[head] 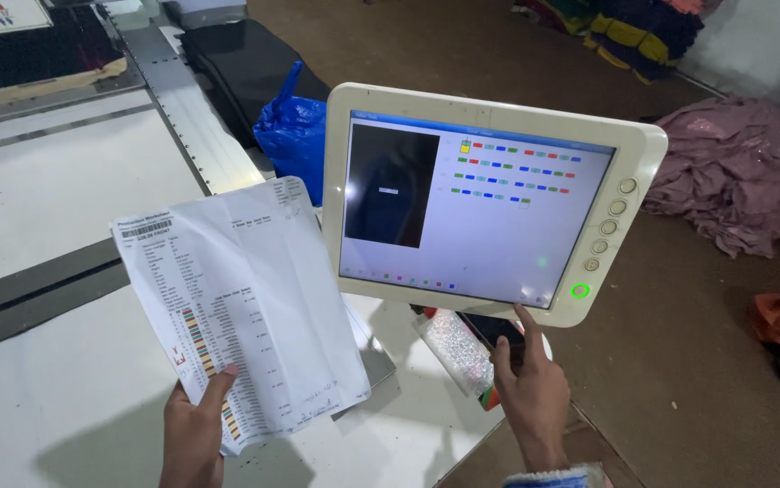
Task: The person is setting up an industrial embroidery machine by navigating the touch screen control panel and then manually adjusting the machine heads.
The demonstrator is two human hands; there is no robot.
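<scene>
Your left hand pinches the printed sheet just left of the touchscreen monitor; your right hand, empty, index finger extended, touches its lower edge

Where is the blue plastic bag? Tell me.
In the head view the blue plastic bag sits upper centre, just left of the white touchscreen monitor, above the printed sheet held in the left hand.

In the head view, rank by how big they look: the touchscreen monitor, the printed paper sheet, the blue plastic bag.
1. White-framed touchscreen monitor, largest.
2. Creased white printed paper sheet, though nearness to the camera inflates it.
3. Blue plastic bag, smallest, partly hidden behind the monitor.
</scene>
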